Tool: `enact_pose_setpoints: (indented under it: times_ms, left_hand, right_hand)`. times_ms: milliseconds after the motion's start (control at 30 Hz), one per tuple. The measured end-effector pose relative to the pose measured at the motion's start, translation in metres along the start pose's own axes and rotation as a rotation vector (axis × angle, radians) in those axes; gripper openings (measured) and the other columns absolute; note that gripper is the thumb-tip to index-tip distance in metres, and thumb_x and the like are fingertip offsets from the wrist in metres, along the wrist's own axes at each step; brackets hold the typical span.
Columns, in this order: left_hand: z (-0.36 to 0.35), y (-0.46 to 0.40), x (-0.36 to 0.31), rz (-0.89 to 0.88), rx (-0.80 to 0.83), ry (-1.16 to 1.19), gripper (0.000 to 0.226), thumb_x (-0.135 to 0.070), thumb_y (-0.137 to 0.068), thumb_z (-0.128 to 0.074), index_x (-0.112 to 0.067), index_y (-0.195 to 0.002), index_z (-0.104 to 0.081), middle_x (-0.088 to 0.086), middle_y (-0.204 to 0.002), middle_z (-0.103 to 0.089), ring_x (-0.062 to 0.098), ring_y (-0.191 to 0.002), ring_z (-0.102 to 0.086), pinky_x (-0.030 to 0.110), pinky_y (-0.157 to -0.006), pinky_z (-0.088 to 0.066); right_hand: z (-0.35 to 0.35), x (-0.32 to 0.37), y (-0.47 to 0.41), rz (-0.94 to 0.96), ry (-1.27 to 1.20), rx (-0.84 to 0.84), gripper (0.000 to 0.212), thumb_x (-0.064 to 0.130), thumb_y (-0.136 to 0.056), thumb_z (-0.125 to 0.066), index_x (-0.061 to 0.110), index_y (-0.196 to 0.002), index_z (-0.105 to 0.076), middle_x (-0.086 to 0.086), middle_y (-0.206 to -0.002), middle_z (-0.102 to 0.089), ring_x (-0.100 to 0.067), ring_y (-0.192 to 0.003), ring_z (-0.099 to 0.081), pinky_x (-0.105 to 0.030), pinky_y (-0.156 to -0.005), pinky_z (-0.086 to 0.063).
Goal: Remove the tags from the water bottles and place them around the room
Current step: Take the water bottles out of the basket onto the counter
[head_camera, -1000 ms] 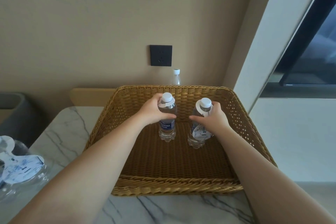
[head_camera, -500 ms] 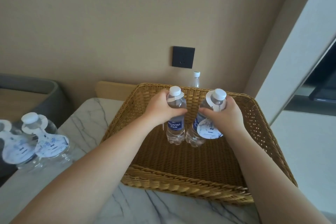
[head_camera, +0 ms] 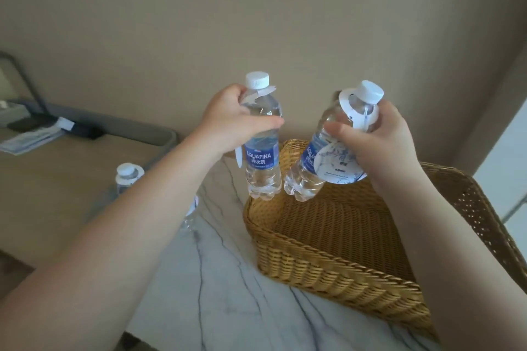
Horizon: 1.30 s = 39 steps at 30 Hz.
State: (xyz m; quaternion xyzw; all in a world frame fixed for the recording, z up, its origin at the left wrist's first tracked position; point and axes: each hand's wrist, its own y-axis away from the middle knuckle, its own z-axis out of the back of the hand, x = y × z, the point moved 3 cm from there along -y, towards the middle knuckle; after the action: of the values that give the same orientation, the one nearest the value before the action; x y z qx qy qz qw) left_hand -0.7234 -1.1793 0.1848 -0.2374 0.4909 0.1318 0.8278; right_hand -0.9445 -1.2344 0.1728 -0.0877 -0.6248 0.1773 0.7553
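My left hand [head_camera: 228, 120] grips a clear water bottle [head_camera: 262, 157] with a blue label and white cap, held upright in the air above the basket's left rim. A white tag hangs from its neck, mostly hidden behind my hand. My right hand [head_camera: 382, 137] grips a second bottle [head_camera: 306, 177], tilted with its base toward the left bottle. Its round white paper tag [head_camera: 340, 165] hangs from the neck over the label. Both bottles are lifted clear of the wicker basket [head_camera: 342, 276].
The basket sits on a white marble table [head_camera: 228, 293]. Another tagged bottle [head_camera: 127, 177] stands on the table at the left, partly behind my left forearm. A wooden surface with a grey rim [head_camera: 119, 122] and papers lies further left. A beige wall is behind.
Both hands have lifted their bottles up out of the basket. The view has swung left, so the basket now sits lower right.
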Motion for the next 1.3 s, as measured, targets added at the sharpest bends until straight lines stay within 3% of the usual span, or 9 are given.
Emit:
enact_pose_setpoints:
  times_ms: [167,367,467,567,700,967,1133,1300]
  left_hand:
    - [0.069,0.024,0.009,0.004,-0.048,-0.010,0.056,-0.036,-0.057,-0.088,-0.025,-0.106,-0.063,-0.010,-0.099,-0.072,0.006,-0.090,-0.069,0.031,-0.082,-0.057]
    - [0.128,0.056,0.056,0.039,-0.036,-0.058,0.066,-0.045,-0.048,-0.087,-0.024,-0.106,-0.062,-0.008,-0.101,-0.071,0.008,-0.091,-0.068,0.032,-0.083,-0.056]
    - [0.142,0.071,0.090,0.056,-0.041,-0.120,0.065,-0.051,-0.042,-0.082,-0.026,-0.098,-0.061,-0.014,-0.096,-0.069,0.006,-0.090,-0.067,0.031,-0.079,-0.055]
    - [0.142,0.083,0.130,0.096,-0.026,-0.120,0.064,-0.048,-0.045,-0.082,-0.024,-0.098,-0.057,-0.011,-0.096,-0.067,0.010,-0.092,-0.066,0.037,-0.081,-0.055]
    - [0.132,0.095,0.178,0.120,-0.044,-0.177,0.057,-0.043,-0.057,-0.087,-0.022,-0.098,-0.053,-0.015,-0.091,-0.060,0.011,-0.091,-0.060,0.027,-0.068,-0.045]
    - [0.105,0.110,0.230,0.218,-0.135,-0.174,0.058,-0.043,-0.058,-0.088,-0.027,-0.091,-0.043,-0.019,-0.083,-0.053,0.005,-0.077,-0.053,0.021,-0.058,-0.034]
    - [0.096,0.113,0.239,0.213,-0.189,-0.232,0.063,-0.047,-0.059,-0.087,-0.022,-0.098,-0.045,-0.002,-0.100,-0.057,0.020,-0.093,-0.058,0.034,-0.073,-0.047]
    - [0.093,0.116,0.242,0.170,-0.207,-0.299,0.067,-0.048,-0.063,-0.085,-0.017,-0.108,-0.046,-0.004,-0.103,-0.051,0.020,-0.099,-0.054,0.029,-0.072,-0.041]
  right_hand:
    - [-0.046,0.040,0.029,0.038,-0.094,0.068,0.045,0.024,-0.069,-0.081,0.020,-0.108,-0.059,-0.002,-0.100,-0.069,-0.018,-0.091,-0.068,-0.048,-0.083,-0.056]
    - [-0.117,0.057,0.067,0.031,-0.077,0.152,0.052,0.024,-0.067,-0.082,0.018,-0.112,-0.058,-0.003,-0.102,-0.069,-0.019,-0.092,-0.068,-0.049,-0.084,-0.055]
    - [-0.151,0.043,0.087,-0.010,-0.025,0.168,0.052,0.026,-0.064,-0.084,0.020,-0.108,-0.057,0.004,-0.095,-0.069,-0.013,-0.087,-0.067,-0.042,-0.080,-0.056]
    - [-0.179,0.022,0.107,-0.035,0.064,0.179,0.050,0.031,-0.062,-0.085,0.023,-0.103,-0.056,0.011,-0.089,-0.065,-0.005,-0.082,-0.063,-0.028,-0.069,-0.052]
    - [-0.209,-0.014,0.125,-0.091,0.179,0.221,0.047,0.035,-0.063,-0.084,0.027,-0.098,-0.053,0.014,-0.086,-0.060,0.001,-0.076,-0.057,-0.018,-0.057,-0.041]
    - [-0.234,-0.078,0.138,-0.195,0.279,0.233,0.054,0.039,-0.059,-0.082,0.032,-0.101,-0.048,0.017,-0.083,-0.057,0.003,-0.074,-0.055,-0.015,-0.053,-0.036]
    - [-0.235,-0.097,0.137,-0.204,0.312,0.267,0.054,0.036,-0.059,-0.082,0.030,-0.098,-0.046,0.016,-0.081,-0.056,0.002,-0.071,-0.054,-0.012,-0.051,-0.033]
    - [-0.232,-0.102,0.130,-0.198,0.297,0.330,0.058,0.032,-0.062,-0.082,0.025,-0.108,-0.047,0.014,-0.087,-0.056,-0.002,-0.076,-0.055,-0.017,-0.054,-0.036]
